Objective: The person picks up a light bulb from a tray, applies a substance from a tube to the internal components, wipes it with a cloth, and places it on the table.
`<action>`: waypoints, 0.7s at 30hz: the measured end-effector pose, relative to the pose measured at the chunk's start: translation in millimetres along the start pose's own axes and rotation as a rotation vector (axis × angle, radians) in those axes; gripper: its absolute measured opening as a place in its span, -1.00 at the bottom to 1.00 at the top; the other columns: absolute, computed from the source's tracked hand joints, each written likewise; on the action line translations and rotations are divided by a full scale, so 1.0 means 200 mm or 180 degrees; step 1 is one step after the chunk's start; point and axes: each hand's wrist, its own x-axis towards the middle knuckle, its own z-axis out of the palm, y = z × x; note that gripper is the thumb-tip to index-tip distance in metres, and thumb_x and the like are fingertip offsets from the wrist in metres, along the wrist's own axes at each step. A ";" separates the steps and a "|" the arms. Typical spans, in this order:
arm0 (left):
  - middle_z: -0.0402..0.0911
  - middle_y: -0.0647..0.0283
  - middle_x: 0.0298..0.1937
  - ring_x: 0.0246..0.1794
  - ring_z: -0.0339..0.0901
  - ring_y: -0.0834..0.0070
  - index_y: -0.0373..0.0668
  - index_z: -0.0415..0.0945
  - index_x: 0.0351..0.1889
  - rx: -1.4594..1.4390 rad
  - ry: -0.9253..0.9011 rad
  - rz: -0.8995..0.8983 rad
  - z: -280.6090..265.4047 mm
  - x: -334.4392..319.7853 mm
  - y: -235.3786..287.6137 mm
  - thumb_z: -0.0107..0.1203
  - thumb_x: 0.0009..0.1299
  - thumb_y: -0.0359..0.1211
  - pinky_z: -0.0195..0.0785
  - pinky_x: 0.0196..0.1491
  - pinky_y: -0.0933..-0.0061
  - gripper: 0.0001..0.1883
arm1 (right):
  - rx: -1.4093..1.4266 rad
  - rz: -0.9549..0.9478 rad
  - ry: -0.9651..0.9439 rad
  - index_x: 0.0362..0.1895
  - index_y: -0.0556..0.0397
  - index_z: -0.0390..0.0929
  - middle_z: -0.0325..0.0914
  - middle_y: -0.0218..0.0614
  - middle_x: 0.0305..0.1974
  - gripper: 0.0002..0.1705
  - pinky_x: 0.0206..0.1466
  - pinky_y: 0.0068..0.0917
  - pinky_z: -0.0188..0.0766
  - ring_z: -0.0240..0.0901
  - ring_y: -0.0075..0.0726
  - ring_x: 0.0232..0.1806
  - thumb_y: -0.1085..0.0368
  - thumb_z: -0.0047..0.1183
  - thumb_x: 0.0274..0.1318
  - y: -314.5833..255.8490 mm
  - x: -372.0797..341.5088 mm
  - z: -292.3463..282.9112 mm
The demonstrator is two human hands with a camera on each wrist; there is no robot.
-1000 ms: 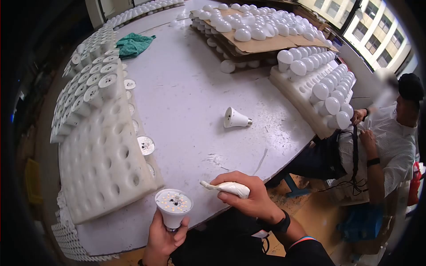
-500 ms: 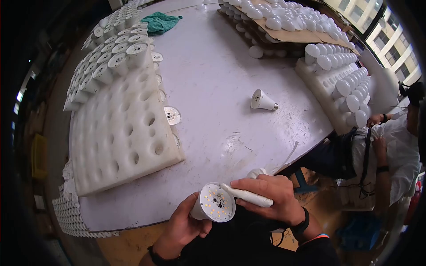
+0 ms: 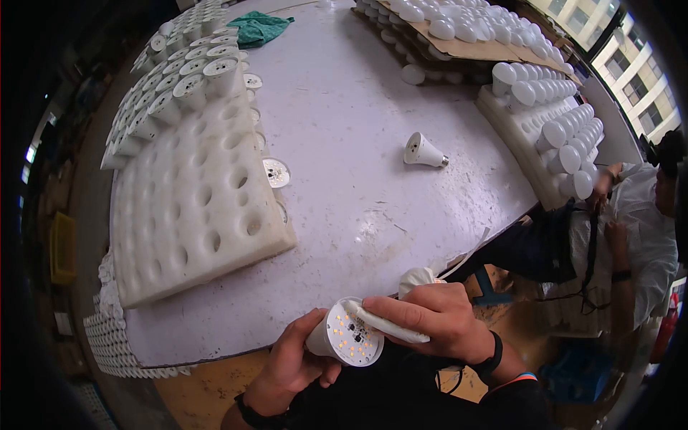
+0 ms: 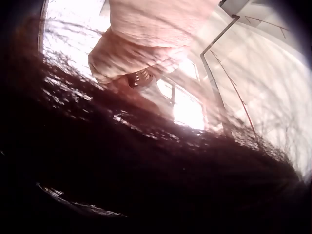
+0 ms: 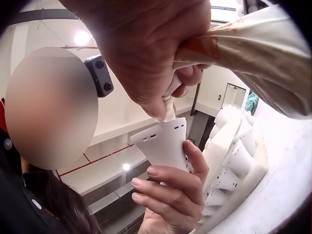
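Note:
In the head view my left hand (image 3: 290,365) holds an LED bulb base (image 3: 355,344) that has no dome. Its round face of yellow chips is tilted toward me. My right hand (image 3: 444,319) grips a white plastic piping bag (image 3: 394,327), its tip right at the upper rim of the base. The right wrist view shows the bag (image 5: 263,53) bulging out behind the fist and its narrow end over the rim of the bulb base (image 5: 163,144). In the left wrist view the threaded metal cap (image 4: 140,78) shows under the hand; dark sleeve fills much of that view.
Another domeless bulb base (image 3: 424,150) lies on the table (image 3: 337,143). At left stands a foam tray (image 3: 193,208) with rows of bases; at right, a foam tray (image 3: 512,143) with domed bulbs. Behind are a green cloth (image 3: 260,29) and domes on cardboard. A person (image 3: 638,215) sits at right.
My left hand has brought the bulb base rightward and tipped its face toward me. The bag in my right hand has come to its rim. The head view has shifted.

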 end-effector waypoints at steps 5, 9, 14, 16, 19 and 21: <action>0.50 0.14 -0.54 -0.79 0.42 0.43 -0.26 0.39 -0.23 0.0161 0.0123 0.0018 0.01 -0.01 0.01 -0.29 0.35 -0.06 0.22 -0.85 0.55 -0.57 | 0.0002 -0.0050 0.0005 -0.07 -0.12 0.48 0.14 -0.51 -0.71 -0.47 -0.74 -0.56 0.12 0.21 -0.56 -0.75 0.30 0.19 -0.32 0.00 -0.01 0.00; 0.50 0.14 -0.54 -0.79 0.42 0.43 -0.27 0.37 -0.19 0.0182 0.0150 -0.0008 0.01 -0.01 0.01 -0.28 0.35 -0.06 0.22 -0.85 0.55 -0.57 | -0.0061 -0.0076 0.0008 -0.06 -0.11 0.47 0.15 -0.51 -0.70 -0.46 -0.74 -0.56 0.12 0.21 -0.56 -0.75 0.31 0.18 -0.33 -0.01 -0.01 -0.01; 0.50 0.12 -0.51 -0.75 0.45 0.44 -0.30 0.32 -0.12 0.0416 0.0099 0.0115 0.01 -0.01 0.00 -0.29 0.36 -0.06 0.27 -0.80 0.55 -0.54 | -0.0110 -0.0096 0.0004 -0.07 -0.09 0.47 0.15 -0.51 -0.70 -0.45 -0.73 -0.55 0.12 0.22 -0.54 -0.75 0.32 0.17 -0.34 -0.02 -0.01 -0.02; 0.51 0.11 -0.49 -0.73 0.46 0.44 -0.30 0.31 -0.10 0.0451 0.0071 0.0127 0.00 -0.01 0.00 -0.29 0.36 -0.06 0.29 -0.78 0.55 -0.54 | -0.0145 -0.0118 0.0037 -0.10 -0.07 0.48 0.16 -0.50 -0.70 -0.48 -0.73 -0.55 0.12 0.22 -0.53 -0.75 0.32 0.17 -0.35 -0.02 -0.01 -0.02; 0.51 0.10 -0.41 -0.65 0.49 0.41 -0.31 0.28 -0.06 0.0477 0.0043 0.0208 -0.01 -0.02 -0.01 -0.29 0.36 -0.07 0.34 -0.72 0.55 -0.54 | -0.0179 -0.0116 0.0112 -0.16 -0.04 0.49 0.17 -0.49 -0.70 -0.52 -0.73 -0.53 0.13 0.24 -0.51 -0.74 0.32 0.16 -0.36 -0.02 -0.01 -0.02; 0.52 0.08 -0.37 -0.59 0.51 0.39 -0.32 0.26 -0.04 0.0481 0.0034 0.0263 -0.01 -0.02 -0.02 -0.28 0.36 -0.08 0.37 -0.68 0.54 -0.54 | -0.0169 -0.0099 0.0134 -0.19 -0.01 0.52 0.22 -0.48 -0.70 -0.56 -0.72 -0.54 0.14 0.25 -0.50 -0.74 0.34 0.19 -0.36 -0.02 -0.02 -0.02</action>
